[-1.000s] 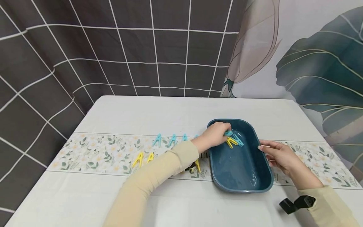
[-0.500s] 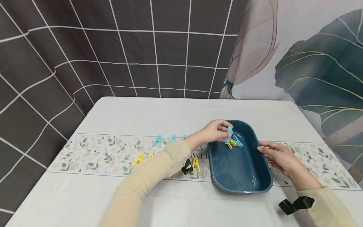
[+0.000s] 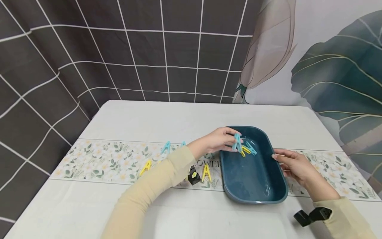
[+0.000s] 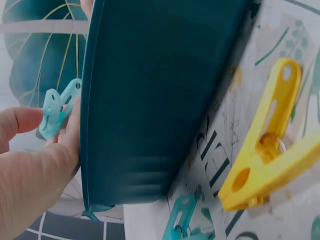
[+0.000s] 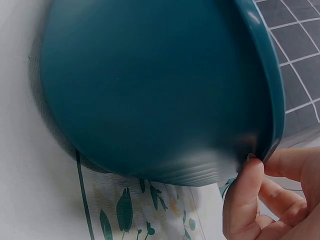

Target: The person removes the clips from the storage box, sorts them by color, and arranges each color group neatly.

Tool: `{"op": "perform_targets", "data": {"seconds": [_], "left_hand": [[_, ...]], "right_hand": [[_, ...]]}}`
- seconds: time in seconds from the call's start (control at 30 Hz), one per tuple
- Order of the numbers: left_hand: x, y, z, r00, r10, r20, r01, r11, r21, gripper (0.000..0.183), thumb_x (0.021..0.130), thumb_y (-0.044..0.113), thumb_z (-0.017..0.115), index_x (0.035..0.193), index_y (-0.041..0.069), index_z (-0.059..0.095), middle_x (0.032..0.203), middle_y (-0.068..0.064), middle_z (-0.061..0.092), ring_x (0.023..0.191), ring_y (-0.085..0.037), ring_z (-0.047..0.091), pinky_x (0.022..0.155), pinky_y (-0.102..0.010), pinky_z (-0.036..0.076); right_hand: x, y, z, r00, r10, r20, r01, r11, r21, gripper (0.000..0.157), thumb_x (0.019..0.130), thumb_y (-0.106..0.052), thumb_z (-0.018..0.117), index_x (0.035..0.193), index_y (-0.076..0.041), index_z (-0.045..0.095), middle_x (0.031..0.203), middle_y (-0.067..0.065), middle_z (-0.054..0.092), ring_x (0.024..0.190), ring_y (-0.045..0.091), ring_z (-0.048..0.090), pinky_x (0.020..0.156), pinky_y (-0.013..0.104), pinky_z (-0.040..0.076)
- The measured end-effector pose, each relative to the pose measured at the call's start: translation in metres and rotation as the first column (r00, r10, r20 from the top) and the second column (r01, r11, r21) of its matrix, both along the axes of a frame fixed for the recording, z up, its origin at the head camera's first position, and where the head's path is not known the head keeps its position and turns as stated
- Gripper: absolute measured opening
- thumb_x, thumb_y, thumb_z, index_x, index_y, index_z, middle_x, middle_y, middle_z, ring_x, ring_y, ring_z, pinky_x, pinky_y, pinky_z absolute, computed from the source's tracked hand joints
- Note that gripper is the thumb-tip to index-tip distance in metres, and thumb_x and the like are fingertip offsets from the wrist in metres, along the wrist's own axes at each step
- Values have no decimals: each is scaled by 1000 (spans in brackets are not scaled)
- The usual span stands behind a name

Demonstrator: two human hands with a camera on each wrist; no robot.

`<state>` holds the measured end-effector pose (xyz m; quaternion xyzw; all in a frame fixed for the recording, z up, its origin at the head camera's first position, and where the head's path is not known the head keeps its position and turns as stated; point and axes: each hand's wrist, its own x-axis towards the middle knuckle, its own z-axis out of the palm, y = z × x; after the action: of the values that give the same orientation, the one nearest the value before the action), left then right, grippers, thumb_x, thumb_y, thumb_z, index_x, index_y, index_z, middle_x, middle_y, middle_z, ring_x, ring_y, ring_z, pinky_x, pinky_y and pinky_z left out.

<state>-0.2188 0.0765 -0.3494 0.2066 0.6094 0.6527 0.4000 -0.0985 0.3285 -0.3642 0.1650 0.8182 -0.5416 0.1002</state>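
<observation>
My left hand [image 3: 218, 141] pinches a light blue clothespin [image 3: 237, 143] above the far left part of a dark blue basin [image 3: 252, 182]. In the left wrist view, thumb and fingers grip this clothespin [image 4: 56, 112] just beyond the basin's rim. A yellow clothespin [image 3: 245, 152] and another light blue clothespin [image 3: 251, 148] lie inside the basin. At the basin's right side, my right hand [image 3: 293, 165] holds the rim between thumb and fingers; the right wrist view shows the thumb pressed to the outer wall [image 5: 150, 100].
Left of the basin, light blue clothespins [image 3: 165, 147] form a back row and yellow clothespins [image 3: 206, 173] a front row on the floral strip of the white table [image 3: 167, 119]. My left sleeve [image 3: 155, 186] hides part of both rows. A dark grid curtain [image 3: 149, 49] hangs behind.
My left hand has risen from low in the basin and shifted slightly left, bringing up the light blue clothespin and turning it in its fingers. The right hand stays on the rim.
</observation>
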Motion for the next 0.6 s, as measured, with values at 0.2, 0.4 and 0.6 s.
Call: {"op": "perform_targets", "data": {"seconds": [0.2,0.4,0.6], "left_hand": [[-3,-6,0,1000,20,8,-20,1000,-23,42,98,0,43,140,-6,38,134,-25,52,122,-35,53,93,-36,52],[-7,-14,4,1000,17,7,-16,999,-33,42,100,2,41,141,-7,37,134,-26,52,125,-35,51,96,-37,50],[-10,-25,6,998,55,13,-54,997,-47,40,100,3,42,139,-5,42,131,-25,55,120,-34,55,92,-35,53]], "right_hand": [[0,0,-1,1000,11,4,-11,1000,13,53,97,-31,55,139,0,44,76,-13,60,60,8,53,52,21,50],[0,1,-1,1000,11,5,-11,1000,2,50,97,-30,55,138,-2,46,75,-12,61,60,7,54,51,21,51],[-1,2,-1,1000,19,-1,-19,1000,-4,46,97,-31,55,135,-6,50,74,-12,61,60,7,53,51,21,51]]}}
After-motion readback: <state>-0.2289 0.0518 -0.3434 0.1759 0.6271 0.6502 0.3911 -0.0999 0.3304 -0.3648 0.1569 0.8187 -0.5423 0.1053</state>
